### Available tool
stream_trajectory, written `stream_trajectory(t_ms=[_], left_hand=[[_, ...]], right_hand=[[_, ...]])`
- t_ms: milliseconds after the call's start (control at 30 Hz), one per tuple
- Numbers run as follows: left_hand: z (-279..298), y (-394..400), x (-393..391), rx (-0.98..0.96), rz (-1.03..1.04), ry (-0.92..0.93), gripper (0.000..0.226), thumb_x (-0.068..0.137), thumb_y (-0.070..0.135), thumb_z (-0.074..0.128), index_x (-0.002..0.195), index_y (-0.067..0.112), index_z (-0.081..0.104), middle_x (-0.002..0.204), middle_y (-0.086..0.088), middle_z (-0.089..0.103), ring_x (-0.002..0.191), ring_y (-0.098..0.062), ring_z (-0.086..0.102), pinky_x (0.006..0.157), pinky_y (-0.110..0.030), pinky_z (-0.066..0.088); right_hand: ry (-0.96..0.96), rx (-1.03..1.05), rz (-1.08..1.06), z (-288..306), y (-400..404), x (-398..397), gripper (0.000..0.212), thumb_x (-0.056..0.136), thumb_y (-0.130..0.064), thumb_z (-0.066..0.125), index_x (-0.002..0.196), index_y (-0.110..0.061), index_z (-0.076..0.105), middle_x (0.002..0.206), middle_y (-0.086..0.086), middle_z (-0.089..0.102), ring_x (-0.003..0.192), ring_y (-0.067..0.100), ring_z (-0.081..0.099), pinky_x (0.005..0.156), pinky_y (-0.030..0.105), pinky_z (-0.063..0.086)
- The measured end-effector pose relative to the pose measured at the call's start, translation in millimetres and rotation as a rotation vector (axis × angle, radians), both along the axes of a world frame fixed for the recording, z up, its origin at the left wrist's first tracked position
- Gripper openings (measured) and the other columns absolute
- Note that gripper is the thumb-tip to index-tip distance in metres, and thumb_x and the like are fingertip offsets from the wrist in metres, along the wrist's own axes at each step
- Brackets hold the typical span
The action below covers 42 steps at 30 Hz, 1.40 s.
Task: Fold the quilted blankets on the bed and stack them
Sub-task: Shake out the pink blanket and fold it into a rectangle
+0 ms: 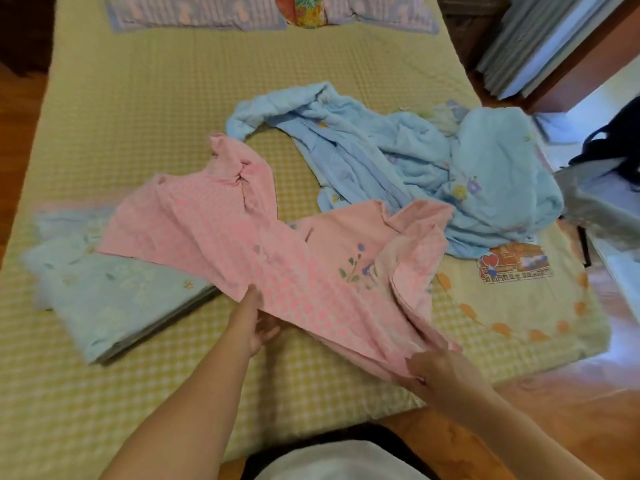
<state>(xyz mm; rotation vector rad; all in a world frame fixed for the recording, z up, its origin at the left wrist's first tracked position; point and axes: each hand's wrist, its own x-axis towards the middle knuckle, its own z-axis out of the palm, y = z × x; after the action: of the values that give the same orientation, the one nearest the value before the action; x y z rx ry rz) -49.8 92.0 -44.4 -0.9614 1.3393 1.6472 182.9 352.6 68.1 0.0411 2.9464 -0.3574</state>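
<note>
A pink blanket (249, 237) is spread unevenly across the middle of the bed (138, 116), with its near edge lifted off the checked yellow cover. That edge is gripped by the right hand (440, 368), whose fingers are curled round a bunched corner of the cloth. The left hand (256, 323) is held at the same edge further left, with the thumb on top and the fingers tucked under the cloth. A folded pale blue blanket (104, 299) is seen on the left, partly covered by the pink one. A crumpled blue blanket (433, 161) is heaped on the right, just behind the pink one. Striped pillows (194, 12) are laid along the far end of the bed.
</note>
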Motion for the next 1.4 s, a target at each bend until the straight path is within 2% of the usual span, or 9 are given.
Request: stream_trajectory(t_ms=[233, 400, 500, 767, 900, 1033, 1200, 1300, 1400], left_hand=[[-20.9, -19.0, -92.0, 0.163, 0.388, 0.011, 0.022, 0.102, 0.025, 0.056, 0.116, 0.013, 0.068, 0.123, -0.011, 0.071, 0.118, -0.028, 0.066, 0.1, -0.049, 0.052], [56.7, -52.3, -171.3, 0.199, 0.372, 0.306, 0.034, 0.071, 0.002, 0.062, 0.104, 0.005, 0.066, 0.103, -0.01, 0.066, 0.084, -0.024, 0.066, 0.064, -0.03, 0.058], [135.3, -87.2, -194.3, 0.289, 0.561, 0.55, 0.048, 0.07, 0.005, 0.06, 0.117, -0.002, 0.064, 0.116, -0.021, 0.07, 0.105, -0.038, 0.07, 0.09, -0.041, 0.055], [106.8, -274.9, -50.7, -0.114, 0.803, 0.655, 0.065, 0.073, -0.008, 0.053, 0.133, 0.014, 0.063, 0.131, -0.009, 0.069, 0.115, -0.032, 0.068, 0.093, -0.045, 0.058], [22.8, -313.4, 48.9, -0.495, 0.581, 0.252, 0.09, 0.085, -0.008, 0.06, 0.157, 0.033, 0.024, 0.126, -0.01, 0.064, 0.078, -0.019, 0.064, 0.054, -0.029, 0.054], [-11.7, -303.8, 58.9, -0.89, 0.209, -0.067, 0.078, 0.095, 0.004, 0.054, 0.161, 0.026, 0.018, 0.15, -0.021, 0.04, 0.102, -0.039, 0.061, 0.083, -0.046, 0.053], [23.4, -121.6, 57.7, -0.664, -0.54, 0.581, 0.024, 0.093, 0.007, 0.058, 0.114, 0.011, 0.069, 0.114, -0.01, 0.069, 0.109, -0.03, 0.063, 0.091, -0.031, 0.047], [46.2, 1.4, 72.0, -0.433, -1.017, 0.901, 0.03, 0.096, 0.026, 0.058, 0.124, 0.022, 0.064, 0.119, -0.001, 0.061, 0.112, -0.02, 0.056, 0.096, -0.035, 0.048], [39.6, 69.9, 84.4, -0.501, -1.634, 0.833, 0.069, 0.088, 0.037, 0.064, 0.149, 0.027, 0.035, 0.139, -0.008, 0.041, 0.128, -0.031, 0.04, 0.097, -0.047, 0.043]], right_hand=[[-0.027, -0.036, -0.043, -4.7, -5.2, 21.5, 0.04, 0.085, -0.047, 0.062, 0.058, -0.027, 0.04, 0.05, -0.013, 0.037, 0.046, 0.007, 0.047, 0.043, 0.02, 0.023], [0.014, -0.082, -0.146, 3.8, -10.8, 4.9, 0.02, 0.082, -0.024, 0.055, 0.073, -0.032, 0.039, 0.061, -0.016, 0.055, 0.052, 0.004, 0.049, 0.043, 0.025, 0.03], [0.06, -0.105, -0.089, 6.7, -24.7, -29.8, 0.009, 0.082, -0.028, 0.044, 0.077, -0.034, 0.04, 0.071, -0.008, 0.067, 0.061, 0.02, 0.063, 0.045, 0.027, 0.037], [-0.013, -0.091, 0.154, -12.5, -66.2, -37.8, 0.033, 0.075, -0.017, 0.064, 0.101, -0.035, 0.054, 0.06, -0.01, 0.061, 0.047, 0.018, 0.059, 0.036, 0.03, 0.043], [-0.395, 0.087, 0.203, -54.4, -68.8, 3.7, 0.056, 0.047, -0.021, 0.09, 0.094, -0.037, 0.064, 0.056, -0.011, 0.062, 0.041, 0.013, 0.059, 0.032, 0.029, 0.044], [-0.482, 0.186, 0.236, -50.1, -80.8, 3.7, 0.035, 0.083, -0.036, 0.068, 0.115, -0.041, 0.058, 0.089, -0.009, 0.073, 0.078, 0.013, 0.071, 0.053, 0.032, 0.043], [-0.564, 0.165, 0.214, -54.0, -91.3, -8.5, 0.063, 0.084, -0.043, 0.067, 0.141, -0.046, 0.039, 0.076, -0.007, 0.07, 0.06, 0.016, 0.067, 0.045, 0.032, 0.035], [-0.523, 0.168, 0.287, -50.8, -97.2, -5.9, 0.078, 0.074, -0.039, 0.076, 0.142, -0.046, 0.038, 0.051, -0.007, 0.054, 0.034, 0.015, 0.037, 0.037, 0.024, 0.014], [-0.381, 0.091, 0.282, -46.1, -98.3, -0.6, 0.063, 0.089, -0.025, 0.057, 0.144, -0.047, 0.034, 0.079, -0.006, 0.067, 0.05, 0.021, 0.049, 0.047, 0.03, 0.036]])
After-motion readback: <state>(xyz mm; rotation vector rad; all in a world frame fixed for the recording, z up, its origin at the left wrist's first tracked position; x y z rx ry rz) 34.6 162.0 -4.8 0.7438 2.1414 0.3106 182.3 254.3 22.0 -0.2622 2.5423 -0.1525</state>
